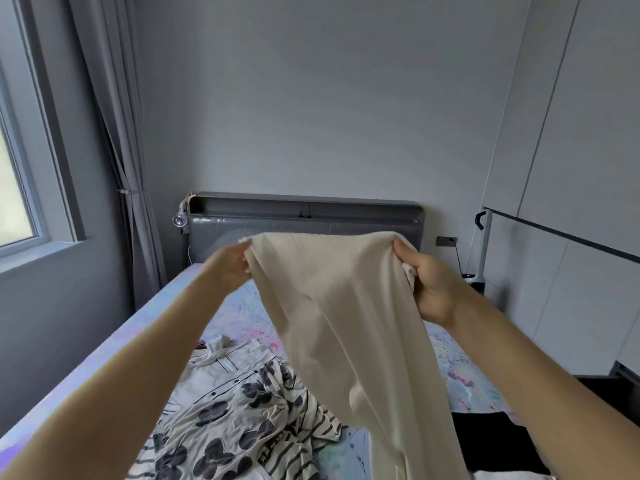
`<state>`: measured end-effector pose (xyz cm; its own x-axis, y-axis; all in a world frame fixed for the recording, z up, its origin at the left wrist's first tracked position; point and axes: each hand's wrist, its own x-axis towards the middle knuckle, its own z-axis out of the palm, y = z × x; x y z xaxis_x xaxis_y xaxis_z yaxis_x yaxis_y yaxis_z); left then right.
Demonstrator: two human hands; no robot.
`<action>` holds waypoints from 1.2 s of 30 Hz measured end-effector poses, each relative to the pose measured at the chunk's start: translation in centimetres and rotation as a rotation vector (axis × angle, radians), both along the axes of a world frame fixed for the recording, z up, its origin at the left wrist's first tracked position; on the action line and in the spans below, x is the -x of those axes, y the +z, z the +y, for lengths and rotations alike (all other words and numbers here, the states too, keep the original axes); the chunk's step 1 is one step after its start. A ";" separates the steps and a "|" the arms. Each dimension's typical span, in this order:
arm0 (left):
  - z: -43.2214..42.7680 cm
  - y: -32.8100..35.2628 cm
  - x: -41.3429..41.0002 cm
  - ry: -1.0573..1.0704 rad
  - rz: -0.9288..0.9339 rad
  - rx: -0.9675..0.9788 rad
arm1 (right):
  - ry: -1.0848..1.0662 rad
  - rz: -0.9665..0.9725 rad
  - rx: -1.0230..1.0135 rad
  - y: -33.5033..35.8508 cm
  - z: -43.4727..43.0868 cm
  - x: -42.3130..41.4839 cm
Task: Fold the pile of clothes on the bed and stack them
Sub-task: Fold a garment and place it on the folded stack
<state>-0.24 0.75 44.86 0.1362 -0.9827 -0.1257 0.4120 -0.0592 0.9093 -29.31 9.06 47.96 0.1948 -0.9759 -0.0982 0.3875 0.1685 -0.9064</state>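
Both hands, left hand [231, 266] and right hand [427, 284], pinch a cream garment [332, 306] raised above the pastel-sheeted bed [457, 355]; rumpled patterned clothes [235, 403] beneath, grey headboard [304, 220] and grey curtain [117, 140] behind

Grey padded headboard [301, 225] with a top shelf, small round lamp [180, 220] at its left end, grey tied-back curtain [119, 161] and window [24, 188] further left, pale cupboard panels [571, 150] to its right.

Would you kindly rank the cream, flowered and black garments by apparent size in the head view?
1. cream garment, though held nearest the camera.
2. flowered garment.
3. black garment, partly hidden.
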 end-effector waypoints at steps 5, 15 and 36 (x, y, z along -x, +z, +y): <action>2.4 -5.9 5.2 -0.187 0.063 -0.223 | -0.046 0.005 -0.002 2.1 -1.0 -1.5; 5.9 -10.5 5.9 -0.287 -0.097 -0.225 | -0.128 -0.005 -0.037 -0.3 -1.7 -0.3; 7.7 -11.4 8.1 0.187 -0.195 0.060 | -0.184 -0.048 -0.079 -2.8 -1.5 -1.0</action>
